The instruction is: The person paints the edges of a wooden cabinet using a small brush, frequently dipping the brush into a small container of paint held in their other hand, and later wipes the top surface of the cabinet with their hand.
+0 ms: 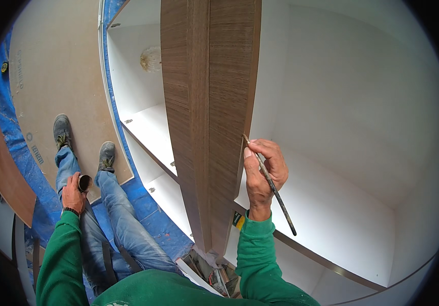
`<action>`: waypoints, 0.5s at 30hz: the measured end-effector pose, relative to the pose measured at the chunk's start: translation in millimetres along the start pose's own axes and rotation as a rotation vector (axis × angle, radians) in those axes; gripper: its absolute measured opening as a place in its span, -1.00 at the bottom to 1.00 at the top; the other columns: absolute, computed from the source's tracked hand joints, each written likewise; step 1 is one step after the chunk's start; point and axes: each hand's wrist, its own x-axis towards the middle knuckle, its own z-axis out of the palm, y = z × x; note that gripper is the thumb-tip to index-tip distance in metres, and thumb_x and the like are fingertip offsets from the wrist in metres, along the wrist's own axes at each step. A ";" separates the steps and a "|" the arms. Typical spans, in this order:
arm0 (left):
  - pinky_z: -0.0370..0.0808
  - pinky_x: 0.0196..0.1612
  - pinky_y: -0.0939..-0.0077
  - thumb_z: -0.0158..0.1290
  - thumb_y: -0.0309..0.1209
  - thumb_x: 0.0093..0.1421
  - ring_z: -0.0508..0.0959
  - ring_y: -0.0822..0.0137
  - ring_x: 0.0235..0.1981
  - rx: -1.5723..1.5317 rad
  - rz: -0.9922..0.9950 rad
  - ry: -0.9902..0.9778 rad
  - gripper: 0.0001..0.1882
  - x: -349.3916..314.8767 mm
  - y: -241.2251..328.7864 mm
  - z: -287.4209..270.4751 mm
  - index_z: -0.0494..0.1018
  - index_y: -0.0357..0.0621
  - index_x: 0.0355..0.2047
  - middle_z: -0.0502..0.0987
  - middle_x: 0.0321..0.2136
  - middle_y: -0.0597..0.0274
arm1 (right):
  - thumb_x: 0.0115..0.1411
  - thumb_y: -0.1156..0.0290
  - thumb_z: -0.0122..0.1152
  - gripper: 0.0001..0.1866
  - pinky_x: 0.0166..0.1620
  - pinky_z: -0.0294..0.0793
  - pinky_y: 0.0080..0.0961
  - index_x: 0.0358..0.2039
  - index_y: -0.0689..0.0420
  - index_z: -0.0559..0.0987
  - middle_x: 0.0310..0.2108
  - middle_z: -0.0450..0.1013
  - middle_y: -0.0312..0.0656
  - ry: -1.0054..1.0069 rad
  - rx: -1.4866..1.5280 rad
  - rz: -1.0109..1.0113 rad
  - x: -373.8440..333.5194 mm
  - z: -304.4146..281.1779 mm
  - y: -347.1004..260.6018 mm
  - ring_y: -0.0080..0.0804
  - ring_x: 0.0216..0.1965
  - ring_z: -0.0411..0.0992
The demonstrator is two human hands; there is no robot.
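A room being fixed up: a blue sheet [150,211] and a board [58,66] lie left of the cupboard [184,102].

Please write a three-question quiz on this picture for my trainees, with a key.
1. Multiple choice: the slim, dark-handled brush in the right grip has its tip nearest which? A) blue plastic sheeting; B) brown wood-grain panel; C) green fabric sleeve.
2. True or false: the left grip holds a small, round, dark container.
3. Count: how many dark grey lace-up shoes show?

Key: 1 B; 2 true; 3 two.
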 end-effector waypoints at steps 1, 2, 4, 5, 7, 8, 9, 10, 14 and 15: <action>0.53 0.01 -0.03 0.35 -0.55 0.00 0.59 -0.21 -0.05 0.000 -0.002 0.001 -0.24 0.0 0.3 -0.2 0.36 0.02 0.25 0.53 0.05 -0.01 | 0.06 0.70 0.35 -0.80 -0.10 0.62 -0.37 -0.28 0.21 0.67 -0.29 0.63 -0.10 -0.003 -0.001 0.006 -2.6 -2.0 -0.7 -0.23 -0.20 0.63; 0.53 0.01 -0.03 0.35 -0.55 0.00 0.59 -0.21 -0.05 0.000 -0.005 0.001 -0.24 -0.3 0.8 -0.3 0.36 0.02 0.25 0.53 0.05 -0.01 | 0.06 0.70 0.35 -0.80 -0.10 0.62 -0.37 -0.28 0.21 0.67 -0.29 0.63 -0.10 -0.007 -0.002 0.011 -3.7 -2.7 -1.0 -0.22 -0.20 0.63; 0.53 0.01 -0.02 0.35 -0.54 0.00 0.59 -0.21 -0.05 0.004 -0.009 0.001 -0.24 -1.0 4.6 -3.4 0.37 0.02 0.24 0.53 0.05 -0.01 | 0.06 0.70 0.35 -0.80 -0.10 0.62 -0.37 -0.28 0.21 0.67 -0.29 0.63 -0.11 0.020 0.037 0.019 -3.0 -2.0 -4.3 -0.22 -0.20 0.63; 0.53 0.01 -0.02 0.35 -0.54 0.00 0.59 -0.21 -0.05 0.001 -0.011 0.000 -0.24 -0.7 4.0 -3.3 0.37 0.03 0.24 0.53 0.05 0.00 | 0.06 0.71 0.35 -0.80 -0.10 0.62 -0.37 -0.28 0.21 0.67 -0.29 0.63 -0.11 0.033 0.056 0.023 -2.3 -1.0 -5.7 -0.22 -0.20 0.62; 0.53 0.02 -0.01 0.35 -0.55 -0.01 0.59 -0.21 -0.04 -0.006 -0.011 -0.003 -0.24 0.3 3.8 -3.1 0.37 0.03 0.24 0.53 0.05 0.00 | 0.06 0.71 0.34 -0.80 -0.10 0.62 -0.38 -0.28 0.21 0.67 -0.29 0.62 -0.10 0.028 0.032 -0.010 2.0 2.3 -5.2 -0.22 -0.20 0.62; 0.53 0.01 -0.02 0.35 -0.54 0.00 0.59 -0.21 -0.05 0.001 -0.003 -0.001 -0.24 -0.3 3.6 -3.2 0.37 0.03 0.24 0.53 0.05 0.00 | 0.06 0.71 0.34 -0.80 -0.11 0.62 -0.38 -0.28 0.21 0.67 -0.29 0.62 -0.10 0.026 0.020 -0.027 3.7 3.8 -4.7 -0.22 -0.20 0.62; 0.53 0.01 -0.02 0.36 -0.53 0.00 0.59 -0.21 -0.05 0.009 0.003 0.001 -0.25 -1.3 4.0 -3.9 0.37 0.03 0.24 0.53 0.05 0.00 | 0.06 0.71 0.34 -0.80 -0.11 0.62 -0.38 -0.28 0.21 0.67 -0.30 0.62 -0.10 0.031 0.018 -0.029 3.6 5.2 -2.9 -0.23 -0.20 0.62; 0.54 0.00 -0.02 0.36 -0.52 0.01 0.60 -0.21 -0.05 0.016 0.010 0.003 -0.25 -1.7 4.1 -4.5 0.37 0.03 0.24 0.53 0.05 0.00 | 0.06 0.71 0.34 -0.80 -0.11 0.62 -0.38 -0.28 0.21 0.67 -0.30 0.62 -0.10 0.037 0.016 -0.031 2.5 6.4 0.0 -0.23 -0.20 0.62; 0.52 -0.01 -0.02 0.36 -0.53 -0.01 0.59 -0.19 -0.06 0.014 0.012 0.004 -0.23 -1.9 0.4 -2.3 0.37 0.04 0.25 0.53 0.05 0.01 | 0.06 0.71 0.33 -0.80 -0.10 0.61 -0.39 -0.28 0.21 0.67 -0.29 0.62 -0.08 0.016 0.019 0.022 -3.7 2.2 -0.4 -0.23 -0.20 0.62; 0.51 -0.01 0.00 0.36 -0.55 -0.04 0.59 -0.17 -0.07 0.012 0.008 0.009 -0.20 -0.6 -1.7 0.9 0.36 0.05 0.25 0.52 0.05 0.03 | 0.06 0.71 0.33 -0.80 -0.10 0.61 -0.39 -0.28 0.21 0.67 -0.29 0.62 -0.08 0.014 0.023 0.027 -5.6 0.2 -1.0 -0.23 -0.21 0.62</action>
